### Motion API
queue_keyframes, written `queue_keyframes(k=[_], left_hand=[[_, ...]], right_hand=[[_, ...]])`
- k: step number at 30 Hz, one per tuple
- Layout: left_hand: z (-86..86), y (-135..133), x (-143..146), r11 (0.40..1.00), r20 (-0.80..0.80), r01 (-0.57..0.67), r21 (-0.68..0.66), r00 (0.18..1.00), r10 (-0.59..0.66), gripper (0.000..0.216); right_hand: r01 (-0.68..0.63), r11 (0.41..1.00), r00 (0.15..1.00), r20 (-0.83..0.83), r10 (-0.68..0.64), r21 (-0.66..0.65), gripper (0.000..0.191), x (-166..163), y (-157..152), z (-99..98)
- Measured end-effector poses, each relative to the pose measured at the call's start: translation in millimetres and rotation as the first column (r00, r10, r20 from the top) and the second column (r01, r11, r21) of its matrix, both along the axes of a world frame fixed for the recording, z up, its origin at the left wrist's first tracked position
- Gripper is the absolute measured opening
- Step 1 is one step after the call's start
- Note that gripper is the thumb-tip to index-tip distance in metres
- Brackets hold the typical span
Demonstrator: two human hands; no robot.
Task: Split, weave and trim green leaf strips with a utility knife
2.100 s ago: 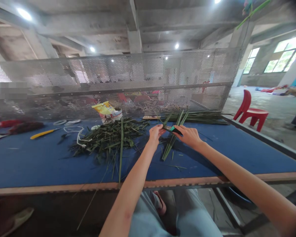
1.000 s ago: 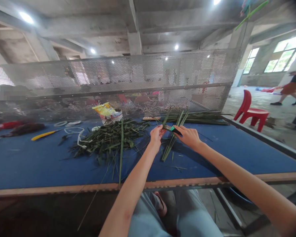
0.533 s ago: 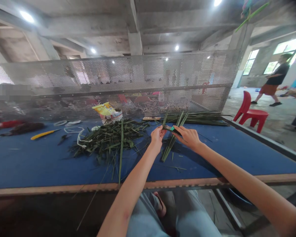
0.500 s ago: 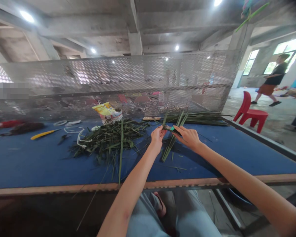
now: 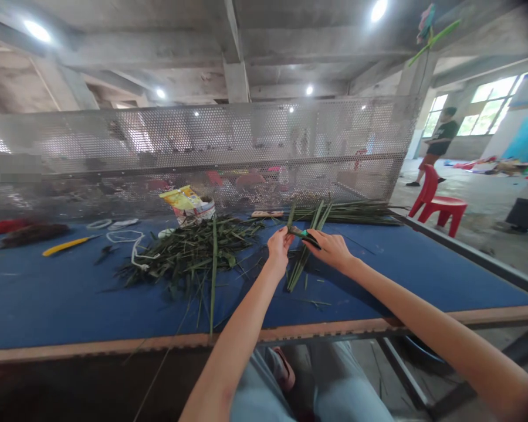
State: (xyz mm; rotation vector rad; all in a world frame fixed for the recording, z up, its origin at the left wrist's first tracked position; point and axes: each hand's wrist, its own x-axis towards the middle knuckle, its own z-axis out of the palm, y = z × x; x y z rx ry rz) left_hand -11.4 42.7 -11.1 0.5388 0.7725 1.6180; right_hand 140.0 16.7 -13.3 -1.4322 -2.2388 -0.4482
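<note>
Seated at the blue table point(image 5: 48, 293), taking the big leaf pile point(image 5: 193, 252) as the marker for everything else.

Just right of the leaf pile, gripping a bundle of leaf strips point(image 5: 295, 274) with the left hand point(image 5: 279, 249), fingers curled closed on the strips near their upper part. Holding a teal-handled tool point(image 5: 307, 235) in the right hand point(image 5: 331, 249), fingers wrapped tight round the handle. Tool laid across the strips, touching them, close against the left fingertips. Too small to tell whether knife or scissors. Bundle tilted: lower ends down on the table just right of the pile, upper ends fanned out above both hands.

Behind the pile, at its far edge: a white cup point(image 5: 202, 210) with a yellow packet point(image 5: 180, 199) sticking out of it.

Left of the pile, near it: white cord loops point(image 5: 119, 237). Farther left, well apart: a yellow-handled cutter point(image 5: 65, 245).

From the pile's near side, reaching to the table's front edge: one long leaf blade point(image 5: 212, 287), lying straight.

Behind and to the right of the pile, along the foot of the mesh screen point(image 5: 202, 146): a flat stack of long leaves point(image 5: 356, 211).

Far right of the pile, off the table and on the floor: a red chair point(image 5: 440, 205), and beyond it another person point(image 5: 437, 138) on foot.
</note>
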Motion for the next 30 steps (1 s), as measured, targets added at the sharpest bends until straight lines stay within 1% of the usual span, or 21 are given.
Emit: queue_keyframes(k=[2, 5, 6, 9, 12, 14, 15, 17, 18, 21, 24, 28, 30], left_hand=[[-1.0, 3, -5, 0.998, -0.019, -0.068, -0.012, 0.998, 0.067, 0.007], [1.0, 9, -23, 0.985, 0.003, -0.169, -0.037, 0.986, 0.169, 0.009], [2.1, 10, -30, 0.983, 0.023, -0.178, -0.051, 0.984, 0.179, 0.009], [4.7, 14, -50, 0.990, 0.067, -0.093, -0.104, 0.993, 0.100, 0.009], [3.4, 17, -57, 0.990, 0.034, 0.037, -0.134, 0.999, -0.033, 0.007], [0.4, 19, -54, 0.981, -0.039, 0.146, -0.128, 0.988, -0.152, 0.003], [-1.4, 20, -52, 0.973, -0.084, 0.195, -0.126, 0.975, -0.207, 0.005], [-4.8, 22, -46, 0.959, -0.154, 0.256, -0.125, 0.949, -0.274, 0.010], [-6.2, 22, -44, 0.955, -0.176, 0.270, -0.125, 0.941, -0.289, 0.012], [-8.2, 23, -41, 0.949, -0.232, 0.296, -0.105, 0.921, -0.313, 0.008], [-6.8, 22, -39, 0.946, -0.311, 0.316, -0.072, 0.894, -0.322, 0.006], [-2.6, 20, -38, 0.950, -0.334, 0.306, -0.068, 0.890, -0.311, 0.009], [-0.4, 18, -36, 0.952, -0.354, 0.303, -0.049, 0.886, -0.300, 0.011]], right_hand=[[-0.042, 0.999, 0.999, -0.025, 0.041, -0.029, 0.039, 1, 2, -2.8], [-0.044, 0.996, 0.998, -0.037, 0.041, -0.082, 0.038, 4, 4, -7.6], [-0.051, 0.994, 0.998, -0.035, 0.048, -0.094, 0.038, 5, 4, -8.7], [-0.123, 0.991, 0.992, -0.032, 0.121, -0.056, 0.038, 7, 4, -8.5], [-0.231, 0.971, 0.968, -0.089, 0.236, 0.055, 0.040, 7, 5, -5.8], [-0.322, 0.941, 0.921, -0.193, 0.337, 0.107, 0.042, 5, 6, -5.1], [-0.372, 0.921, 0.886, -0.253, 0.389, 0.116, 0.043, 3, 5, -5.3], [-0.463, 0.880, 0.809, -0.358, 0.466, 0.100, 0.042, -1, 4, -6.1], [-0.494, 0.865, 0.779, -0.398, 0.484, 0.084, 0.039, -4, 2, -6.5], [-0.531, 0.846, 0.733, -0.472, 0.490, 0.053, 0.031, -9, -3, -6.2], [-0.543, 0.839, 0.685, -0.556, 0.470, 0.041, 0.032, -12, -5, -4.8], [-0.527, 0.850, 0.618, -0.696, 0.367, -0.019, 0.037, -13, -3, -3.9], [-0.535, 0.842, 0.579, -0.756, 0.305, -0.071, 0.041, -15, -1, -3.8]])
